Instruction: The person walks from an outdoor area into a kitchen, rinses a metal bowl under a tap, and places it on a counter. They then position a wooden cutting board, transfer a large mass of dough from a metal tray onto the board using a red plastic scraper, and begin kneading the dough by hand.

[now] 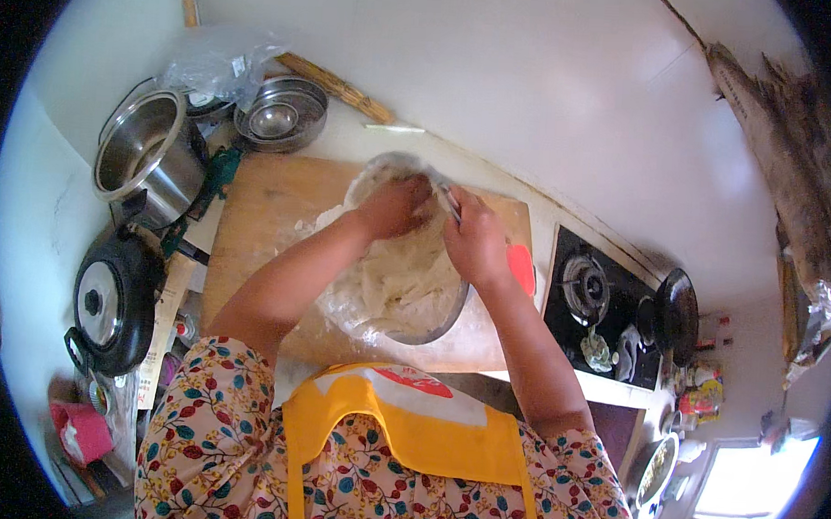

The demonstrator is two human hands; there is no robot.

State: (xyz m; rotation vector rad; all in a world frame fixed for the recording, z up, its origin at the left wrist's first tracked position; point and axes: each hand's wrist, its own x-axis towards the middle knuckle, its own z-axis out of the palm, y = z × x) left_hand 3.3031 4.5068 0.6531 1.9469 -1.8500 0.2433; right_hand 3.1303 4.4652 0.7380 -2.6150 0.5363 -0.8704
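A metal basin [461, 304] in front of me holds pale, lumpy dough [414, 280] with loose flour around it. My left hand [405, 205] reaches into the far part of the basin. Its fingers are curled against the floury inside, and their tips are partly hidden, so whether they pinch any dough is unclear. On the right, my right hand [478, 234] is closed around a grey metal edge that looks like the basin's rim. Beneath the basin lies a wooden board [272, 204], with flour scattered by its left side.
A red object [521, 270] sits at the board's right edge. Farther right is a black gas hob [584, 289] with a dark pan [676, 316]. To the left stand a steel pot [172, 186] and a lidded black cooker [114, 309]. Nested metal bowls [282, 118] rest behind the board.
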